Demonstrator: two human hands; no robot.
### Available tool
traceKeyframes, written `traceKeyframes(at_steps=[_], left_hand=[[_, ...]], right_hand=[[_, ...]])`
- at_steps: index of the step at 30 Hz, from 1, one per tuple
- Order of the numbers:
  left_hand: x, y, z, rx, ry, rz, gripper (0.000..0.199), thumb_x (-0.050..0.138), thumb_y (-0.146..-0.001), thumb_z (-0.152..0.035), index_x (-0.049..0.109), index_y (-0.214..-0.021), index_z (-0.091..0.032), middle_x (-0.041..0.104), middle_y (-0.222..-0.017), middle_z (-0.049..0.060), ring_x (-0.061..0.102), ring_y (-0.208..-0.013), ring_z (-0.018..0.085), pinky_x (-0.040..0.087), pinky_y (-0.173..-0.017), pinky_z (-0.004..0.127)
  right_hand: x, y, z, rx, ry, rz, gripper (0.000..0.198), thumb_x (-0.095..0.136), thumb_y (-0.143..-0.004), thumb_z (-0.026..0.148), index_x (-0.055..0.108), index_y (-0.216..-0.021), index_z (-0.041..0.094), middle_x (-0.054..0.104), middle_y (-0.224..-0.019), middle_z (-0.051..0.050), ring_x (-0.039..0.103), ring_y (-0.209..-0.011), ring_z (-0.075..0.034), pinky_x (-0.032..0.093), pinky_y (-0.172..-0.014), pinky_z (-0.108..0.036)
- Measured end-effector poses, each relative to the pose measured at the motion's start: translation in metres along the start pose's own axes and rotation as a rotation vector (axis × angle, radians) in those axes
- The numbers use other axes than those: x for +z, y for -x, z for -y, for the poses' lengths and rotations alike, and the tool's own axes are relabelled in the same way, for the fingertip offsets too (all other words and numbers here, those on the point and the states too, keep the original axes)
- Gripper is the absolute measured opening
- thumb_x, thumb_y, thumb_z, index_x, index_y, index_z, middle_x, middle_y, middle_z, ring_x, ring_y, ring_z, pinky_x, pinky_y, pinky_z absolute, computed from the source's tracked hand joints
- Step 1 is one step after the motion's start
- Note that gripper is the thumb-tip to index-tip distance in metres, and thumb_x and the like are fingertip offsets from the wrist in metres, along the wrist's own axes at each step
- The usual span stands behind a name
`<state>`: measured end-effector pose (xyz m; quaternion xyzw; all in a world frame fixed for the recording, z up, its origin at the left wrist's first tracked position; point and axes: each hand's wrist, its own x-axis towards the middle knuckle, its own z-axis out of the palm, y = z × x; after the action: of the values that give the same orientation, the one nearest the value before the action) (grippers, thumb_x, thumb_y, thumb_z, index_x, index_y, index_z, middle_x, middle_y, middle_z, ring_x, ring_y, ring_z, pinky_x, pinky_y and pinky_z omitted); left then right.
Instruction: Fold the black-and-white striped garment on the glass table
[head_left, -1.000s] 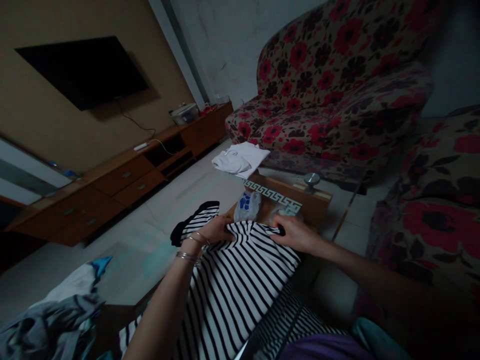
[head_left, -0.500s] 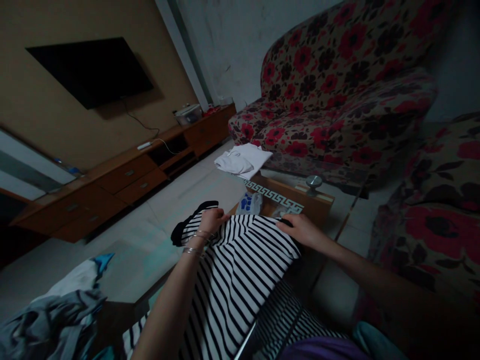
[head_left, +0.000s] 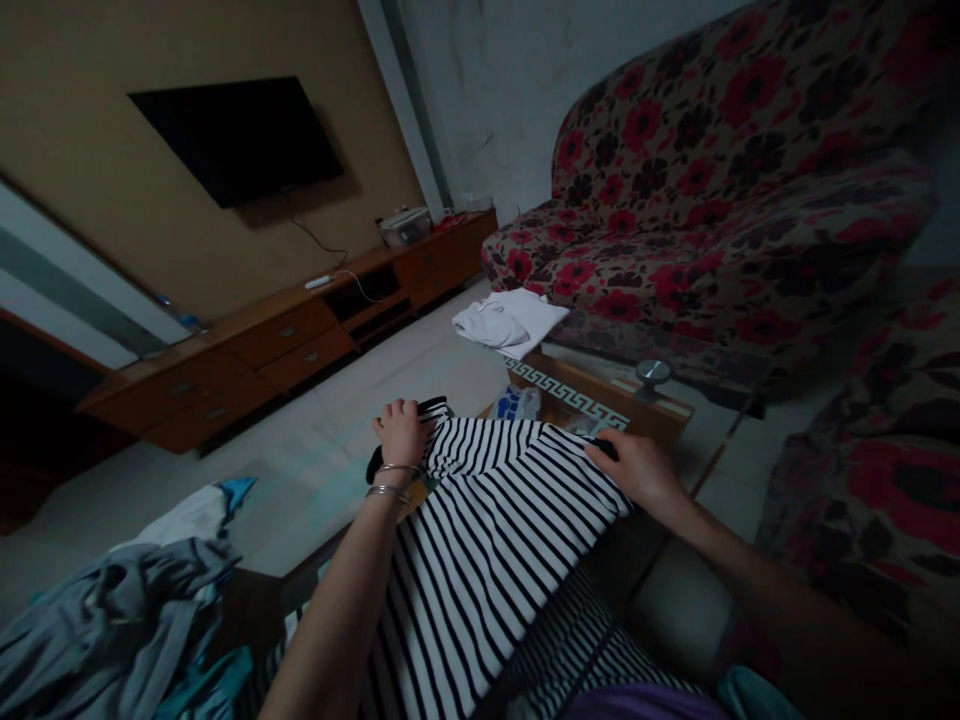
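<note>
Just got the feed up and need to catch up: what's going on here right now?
A person has a black-and-white striped shirt spread over a glass-topped table. The left hand grips the shirt's far left edge near the black-trimmed sleeve, and the right hand lies on its right edge. A pile of crumpled clothes sits to the left, and folded white clothes lie at the table's far end by the floral sofa.
</note>
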<state>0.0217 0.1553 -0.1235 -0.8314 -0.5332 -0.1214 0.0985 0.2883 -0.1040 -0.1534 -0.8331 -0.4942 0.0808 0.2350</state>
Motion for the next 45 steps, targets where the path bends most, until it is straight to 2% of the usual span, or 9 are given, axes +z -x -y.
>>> traceKeyframes(at_steps=[5,10,16,22,26,31,36,40,45], left_hand=[[-0.003,-0.007,0.025,-0.249,0.189,0.307,0.075,0.059,-0.076,-0.059,0.044,-0.132,-0.011,0.055,-0.127,0.023,0.051,-0.117,0.034,0.043,-0.089,0.039],[-0.013,-0.020,0.049,-0.227,0.324,0.591,0.054,0.077,-0.059,-0.045,0.063,-0.100,-0.011,0.069,-0.103,0.016,0.065,-0.089,0.028,0.048,-0.070,0.031],[-0.031,-0.028,0.054,-0.215,0.525,0.631,0.043,0.073,-0.064,-0.041,0.065,-0.094,-0.011,0.071,-0.088,0.009,0.064,-0.075,0.022,0.049,-0.066,0.029],[-0.057,-0.038,0.051,-0.100,0.997,0.621,0.052,0.074,-0.062,-0.030,0.062,-0.109,-0.015,0.069,-0.103,0.008,0.064,-0.087,0.022,0.051,-0.077,0.033],[-0.084,-0.029,0.048,0.081,1.093,0.534,0.049,0.073,-0.064,-0.029,0.059,-0.109,-0.016,0.066,-0.104,0.006,0.061,-0.086,0.019,0.050,-0.076,0.031],[-0.127,0.010,0.038,0.261,0.951,0.424,0.027,0.069,-0.070,-0.026,0.056,-0.090,-0.015,0.058,-0.078,-0.002,0.053,-0.068,0.011,0.044,-0.062,0.023],[-0.155,0.075,0.034,0.609,0.742,0.341,0.012,0.051,-0.083,-0.012,0.057,-0.092,-0.017,0.064,-0.096,0.004,0.058,-0.089,0.015,0.046,-0.081,0.030],[-0.144,0.130,0.040,0.755,0.462,0.261,0.025,0.040,-0.086,-0.002,0.055,-0.096,-0.019,0.064,-0.107,0.005,0.055,-0.104,0.018,0.041,-0.092,0.037],[-0.109,0.182,0.048,0.747,0.341,0.220,0.033,0.040,-0.084,0.001,0.051,-0.106,-0.020,0.057,-0.124,0.006,0.047,-0.120,0.020,0.037,-0.100,0.043]], right_hand=[[-0.006,0.013,0.003,-0.113,-0.115,-0.096,0.042,0.048,-0.090,0.040,0.052,-0.126,0.018,0.065,-0.102,-0.011,0.061,-0.088,-0.026,0.046,-0.075,-0.037],[-0.024,0.015,0.036,-0.526,-0.163,-0.135,0.023,0.046,-0.091,0.023,0.064,-0.105,0.020,0.059,-0.112,-0.011,0.049,-0.109,-0.026,0.041,-0.095,-0.043],[-0.004,0.001,0.109,-0.946,-0.207,0.251,0.028,0.043,-0.092,0.012,0.063,-0.111,0.017,0.063,-0.107,-0.008,0.053,-0.103,-0.019,0.045,-0.091,-0.035],[0.055,-0.012,0.124,-1.106,-0.092,0.282,0.039,0.056,-0.089,0.025,0.055,-0.128,0.021,0.050,-0.137,-0.009,0.042,-0.127,-0.023,0.035,-0.105,-0.043],[0.068,-0.011,0.117,-1.136,-0.014,0.284,0.045,0.056,-0.090,0.032,0.050,-0.134,0.023,0.041,-0.146,-0.008,0.034,-0.135,-0.024,0.032,-0.108,-0.045],[0.065,-0.010,0.118,-1.130,0.004,0.261,0.043,0.052,-0.092,0.033,0.050,-0.134,0.023,0.042,-0.145,-0.009,0.036,-0.134,-0.026,0.033,-0.107,-0.046],[0.066,-0.010,0.119,-1.118,-0.061,0.285,0.034,0.056,-0.088,0.030,0.061,-0.120,0.020,0.058,-0.128,-0.010,0.049,-0.120,-0.026,0.037,-0.103,-0.042],[0.066,-0.008,0.118,-1.011,-0.109,0.356,0.035,0.053,-0.089,0.030,0.062,-0.119,0.016,0.061,-0.123,-0.011,0.055,-0.112,-0.024,0.041,-0.099,-0.039],[0.064,-0.005,0.118,-0.986,-0.092,0.399,0.034,0.051,-0.089,0.029,0.063,-0.118,0.015,0.059,-0.127,-0.012,0.054,-0.115,-0.024,0.040,-0.100,-0.039]])
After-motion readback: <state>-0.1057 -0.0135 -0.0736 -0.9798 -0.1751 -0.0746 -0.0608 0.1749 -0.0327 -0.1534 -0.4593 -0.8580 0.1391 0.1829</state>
